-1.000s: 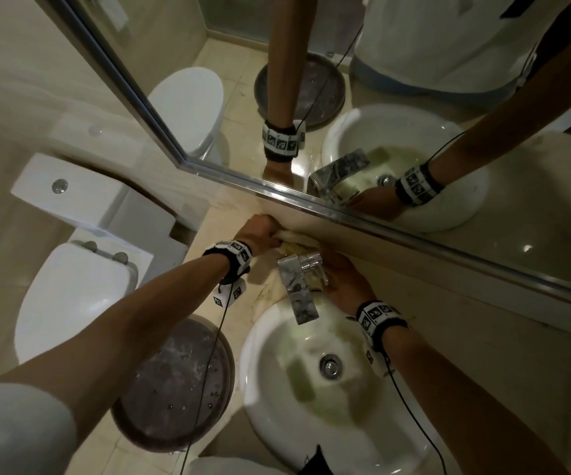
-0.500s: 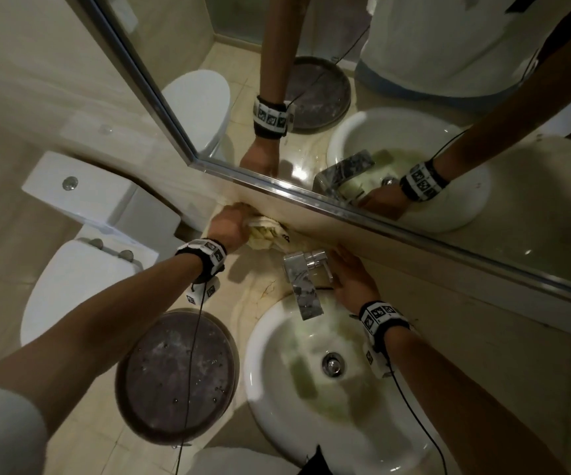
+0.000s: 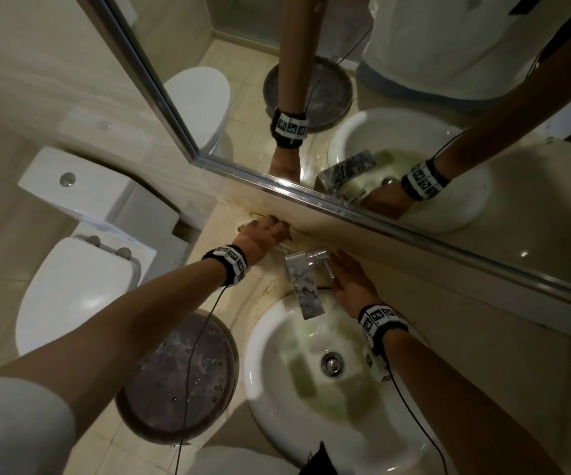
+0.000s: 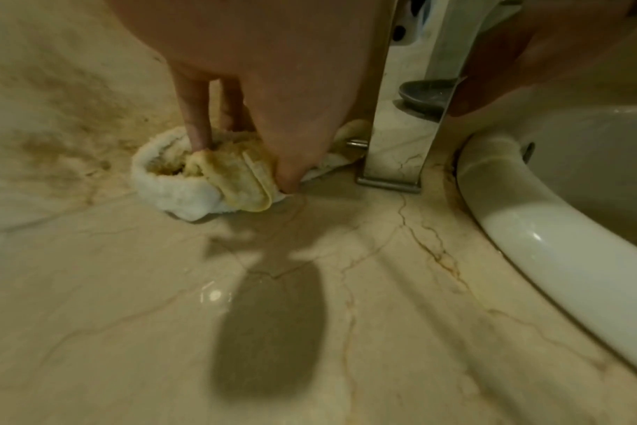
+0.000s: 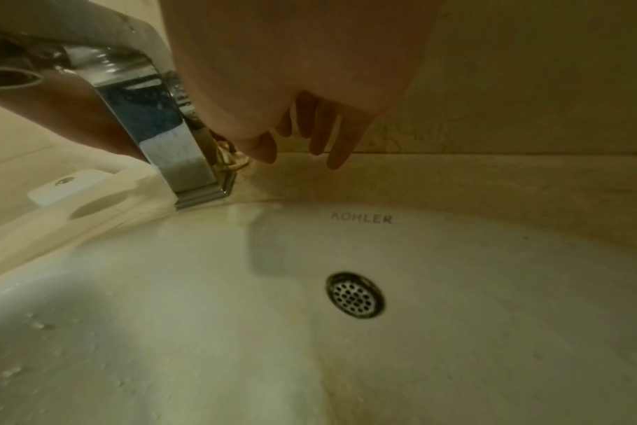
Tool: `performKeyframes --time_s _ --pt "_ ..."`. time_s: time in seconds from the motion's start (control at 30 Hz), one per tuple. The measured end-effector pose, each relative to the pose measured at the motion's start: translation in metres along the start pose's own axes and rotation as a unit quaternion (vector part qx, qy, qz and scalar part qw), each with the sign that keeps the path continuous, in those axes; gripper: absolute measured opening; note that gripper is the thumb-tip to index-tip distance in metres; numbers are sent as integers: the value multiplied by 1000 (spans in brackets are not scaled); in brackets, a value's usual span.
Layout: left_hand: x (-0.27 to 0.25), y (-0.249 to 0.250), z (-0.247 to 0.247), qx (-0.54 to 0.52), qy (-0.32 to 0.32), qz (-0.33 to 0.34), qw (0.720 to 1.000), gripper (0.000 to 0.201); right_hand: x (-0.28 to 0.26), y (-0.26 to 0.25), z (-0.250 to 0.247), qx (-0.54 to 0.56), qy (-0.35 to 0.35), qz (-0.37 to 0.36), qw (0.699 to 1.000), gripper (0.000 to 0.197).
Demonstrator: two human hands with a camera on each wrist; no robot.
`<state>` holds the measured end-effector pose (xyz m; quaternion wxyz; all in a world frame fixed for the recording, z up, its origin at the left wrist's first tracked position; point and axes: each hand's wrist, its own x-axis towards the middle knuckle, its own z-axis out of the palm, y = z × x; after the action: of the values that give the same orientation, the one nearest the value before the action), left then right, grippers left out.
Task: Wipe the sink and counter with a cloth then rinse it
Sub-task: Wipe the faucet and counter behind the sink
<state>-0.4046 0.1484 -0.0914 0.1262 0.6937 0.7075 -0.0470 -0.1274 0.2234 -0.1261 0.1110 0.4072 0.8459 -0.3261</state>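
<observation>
The cloth (image 4: 200, 178) lies bunched on the table (image 4: 310, 316) at the back edge, against the wall below the mirror (image 3: 414, 97), just left of the tap (image 3: 306, 286). Its folds are stained yellow-brown, and one end trails toward the tap base. The left hand (image 3: 260, 236) is directly on it: fingers (image 4: 195, 115) press down into the bundle and the thumb bears on its near side, so the hand grips the cloth against the table. The bundle's long axis runs along the wall, left to right.

The left hand is the nearer hand by far. The right hand (image 3: 349, 282) rests on the other side of the tap, fingers straight and spread, holding nothing, tips near the wall joint behind the sink (image 3: 267, 371).

Judgement: the table strip left of the tap is being wiped; the sink bowl shows yellow staining and the rinse is not yet done.

The tap stands between the cloth and the right hand and blocks a straight sweep rightward along the wall. A toilet (image 3: 71, 286) and a round dark basin (image 3: 174, 382) sit below, left of the table.
</observation>
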Motion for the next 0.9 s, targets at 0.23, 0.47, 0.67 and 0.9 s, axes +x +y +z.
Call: performKeyframes --time_s 0.23,0.47,0.67,0.9 --pt "6 1 12 119 -41 -6 992 73 -5 2 -1 -1 4 -6 1000 64" --pt "-1 3 -1 97 -67 -115 986 60 -15 9 5 18 6 9 1000 68" --pt "-20 8 2 79 -88 -196 973 42 -30 -1 8 19 34 1 999 68" --pt "-62 34 11 -10 -104 -236 966 51 -52 -11 27 -1 71 -33 997 56"
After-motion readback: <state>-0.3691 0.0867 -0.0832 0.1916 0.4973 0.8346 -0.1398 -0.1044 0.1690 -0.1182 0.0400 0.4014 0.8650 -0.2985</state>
